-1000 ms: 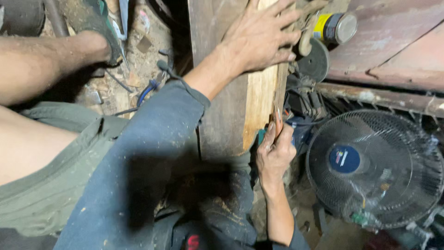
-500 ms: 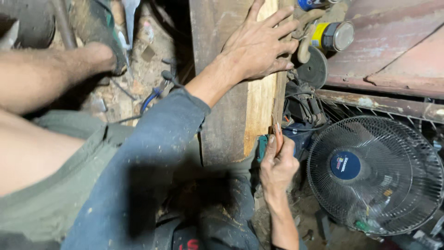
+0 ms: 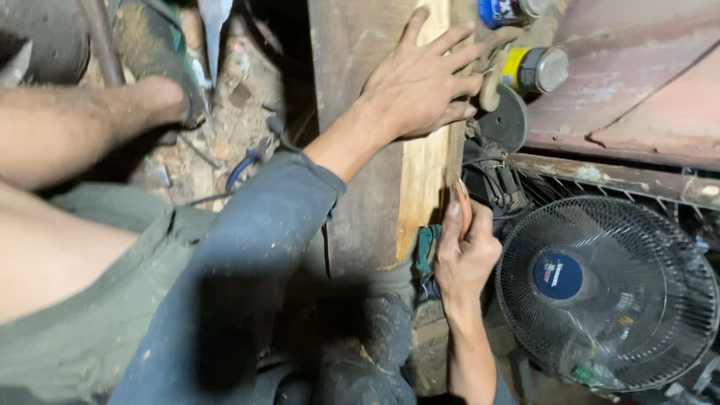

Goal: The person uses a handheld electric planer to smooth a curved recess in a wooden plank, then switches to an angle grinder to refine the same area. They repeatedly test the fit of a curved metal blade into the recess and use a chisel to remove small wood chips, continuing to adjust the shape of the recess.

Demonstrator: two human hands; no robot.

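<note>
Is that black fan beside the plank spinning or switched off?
Cannot tell for sure. The fan shows no clear blade blur behind its grille, which suggests it is still, but the dark blades are hard to see.

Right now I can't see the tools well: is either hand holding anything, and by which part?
Right hand pinches a small orange tool by its lower end; left hand only presses flat on the pale wooden plank.

Yellow-labelled can (image 3: pixel 534 69) lying top right, blue-labelled can (image 3: pixel 501 11) above it, round blue badge (image 3: pixel 557 275) (fan hub)

Hands (image 3: pixel 420 82) on wooden plank (image 3: pixel 424 176)
</note>
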